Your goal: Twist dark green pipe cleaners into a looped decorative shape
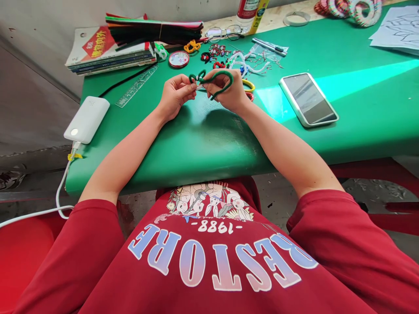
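Running sideways in the head view, the green fuzzy stem (232,79) bridges the left hand (176,97) and right hand (230,90), both with fingertips pinched on it. Most of it loops over by the right one, so that's nearer.

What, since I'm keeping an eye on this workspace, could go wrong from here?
The white cable hangs off the table; a snag might drag the power bank down. The green fuzzy wire, held between the left hand and right hand, might slip or spring loose.
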A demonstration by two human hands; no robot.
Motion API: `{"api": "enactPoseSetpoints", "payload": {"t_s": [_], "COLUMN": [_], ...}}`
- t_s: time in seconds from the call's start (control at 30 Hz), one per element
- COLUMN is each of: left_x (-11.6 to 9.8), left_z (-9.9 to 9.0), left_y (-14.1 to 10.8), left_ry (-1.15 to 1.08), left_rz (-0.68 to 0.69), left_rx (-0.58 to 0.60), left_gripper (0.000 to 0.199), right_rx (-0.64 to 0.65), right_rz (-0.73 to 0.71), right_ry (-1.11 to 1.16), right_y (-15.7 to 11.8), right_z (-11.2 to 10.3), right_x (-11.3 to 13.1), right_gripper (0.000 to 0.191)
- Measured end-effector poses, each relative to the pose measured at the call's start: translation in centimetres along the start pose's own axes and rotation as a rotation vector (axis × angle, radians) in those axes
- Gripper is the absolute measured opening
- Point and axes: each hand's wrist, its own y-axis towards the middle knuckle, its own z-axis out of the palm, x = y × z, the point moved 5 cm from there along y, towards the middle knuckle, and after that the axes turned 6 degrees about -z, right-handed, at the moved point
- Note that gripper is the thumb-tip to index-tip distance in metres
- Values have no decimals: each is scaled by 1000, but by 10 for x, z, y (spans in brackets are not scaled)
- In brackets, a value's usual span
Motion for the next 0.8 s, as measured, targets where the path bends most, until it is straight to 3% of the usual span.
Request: {"api": "enactPoseSetpoints", "payload": {"t_s": [0.13,0.27,0.43,0.53,0.73,0.8], "left_x": [-1,-8,-13,-10,-1,-1], "left_z": [0,5,6,1,-9,-11], "left_y": [-4,-14,-22,-16,1,0], "left_ry": [-15,59,56,29,23,35], "left_rz": [-42,-11,-16,-28,28,31], "left_rx": [-48,-106,-206,-254,-244,-266], "left_gripper": [47,52,45,44,47,46], "right_rx": [-79,-72,-90,-97,-32,-42], "right_rz": [-36,-46,127,189,121,102], "right_ry": [-60,-112,10,89,192,212], "right_y": [2,3,7,6,4,4], "right_z": [1,1,-2,-1,6,5], "right_x": [-10,-7,-4,-5,-2,-3], "right_gripper": [38,35,43,54,67,63]}}
